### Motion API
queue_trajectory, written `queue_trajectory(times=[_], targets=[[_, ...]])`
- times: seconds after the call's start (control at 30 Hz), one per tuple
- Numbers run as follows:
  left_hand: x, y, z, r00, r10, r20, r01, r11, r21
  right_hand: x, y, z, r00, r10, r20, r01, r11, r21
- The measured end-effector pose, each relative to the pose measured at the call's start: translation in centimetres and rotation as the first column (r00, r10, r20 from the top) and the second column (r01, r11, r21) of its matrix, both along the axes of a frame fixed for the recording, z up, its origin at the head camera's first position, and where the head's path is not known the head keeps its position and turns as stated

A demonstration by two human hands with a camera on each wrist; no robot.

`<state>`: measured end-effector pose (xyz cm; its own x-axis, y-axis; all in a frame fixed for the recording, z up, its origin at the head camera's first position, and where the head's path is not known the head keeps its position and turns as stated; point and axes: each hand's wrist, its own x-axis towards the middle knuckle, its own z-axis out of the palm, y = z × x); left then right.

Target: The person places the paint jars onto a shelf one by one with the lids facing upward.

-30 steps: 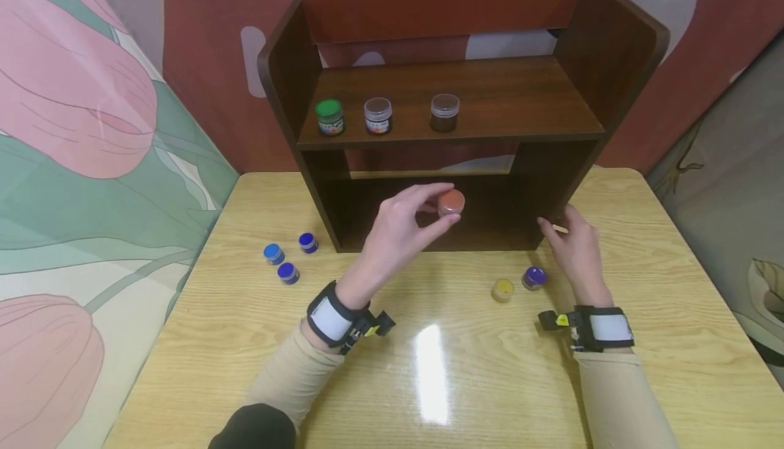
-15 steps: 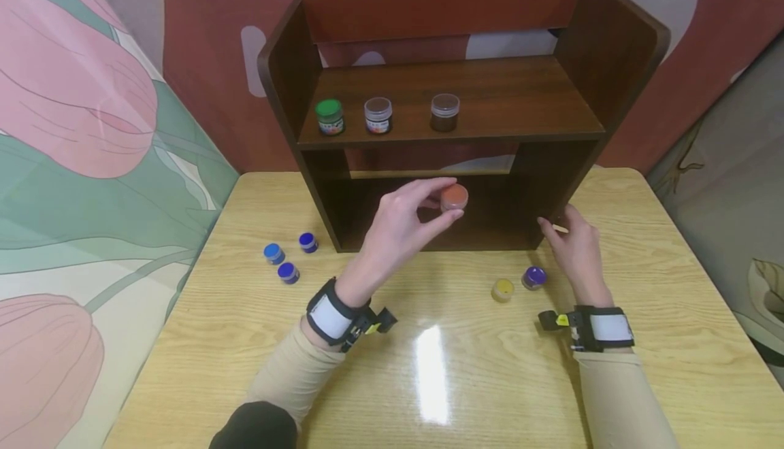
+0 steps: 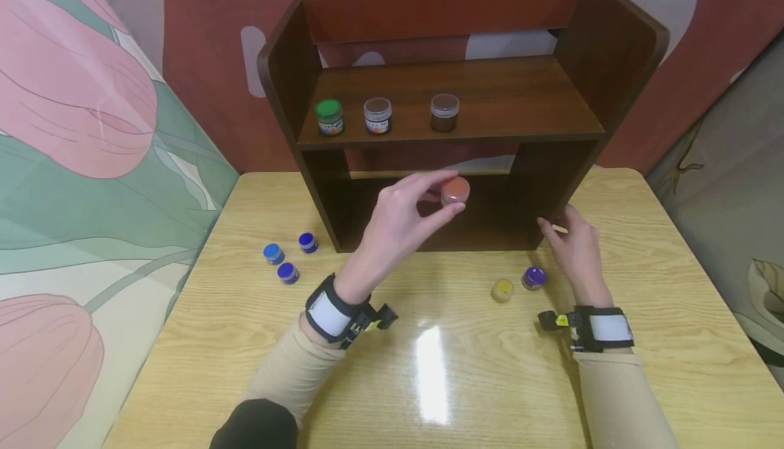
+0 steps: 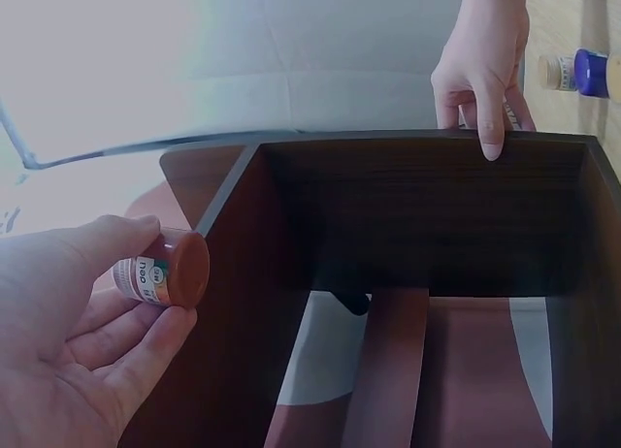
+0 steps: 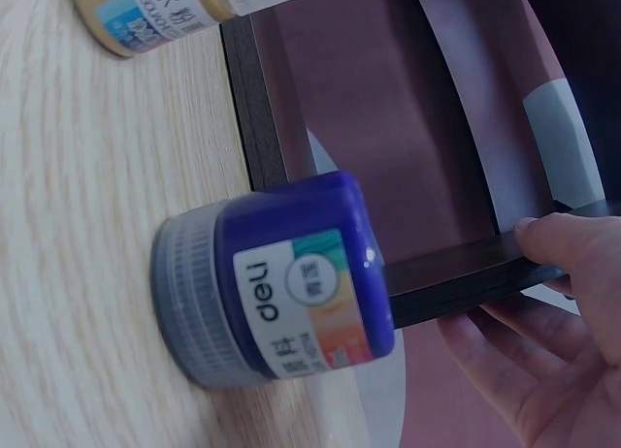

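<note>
In the head view my left hand pinches a small orange paint jar between thumb and fingertips, in front of the lower opening of a dark brown shelf. In the left wrist view the jar shows a printed label and an orange end. My right hand grips the front edge of the shelf's right side panel. The right wrist view shows that thumb on the inner face and the other fingers outside. Near this hand stand a purple paint jar and a yellow paint jar.
On the upper board stand a green-lidded jar and two clear-lidded dark jars, one left and one right. Three blue jars sit on the wooden table left of the shelf. A patterned wall rises behind.
My left hand has moved slightly up and to the right with the orange paint jar. The right hand stays at the side panel, and the other jars have not moved.
</note>
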<state>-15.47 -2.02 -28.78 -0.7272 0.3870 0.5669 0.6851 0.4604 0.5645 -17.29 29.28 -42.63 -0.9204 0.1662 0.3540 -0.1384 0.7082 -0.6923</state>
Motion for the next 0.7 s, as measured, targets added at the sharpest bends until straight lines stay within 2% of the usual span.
queue_trajectory(times=[0.43,0.7], targets=[[-0.1,0.3,0.8,0.999,0.018,-0.028,-0.018,1.0,-0.001,0.0,0.0,-0.1,1.0,-0.004,-0.003,0.004,1.0,0.007],[-0.1,0.3,1.1,0.999,0.032,-0.017,-0.032,0.999,-0.005,0.0,0.0,0.0,1.0,-0.005,0.004,0.005,1.0,0.0]])
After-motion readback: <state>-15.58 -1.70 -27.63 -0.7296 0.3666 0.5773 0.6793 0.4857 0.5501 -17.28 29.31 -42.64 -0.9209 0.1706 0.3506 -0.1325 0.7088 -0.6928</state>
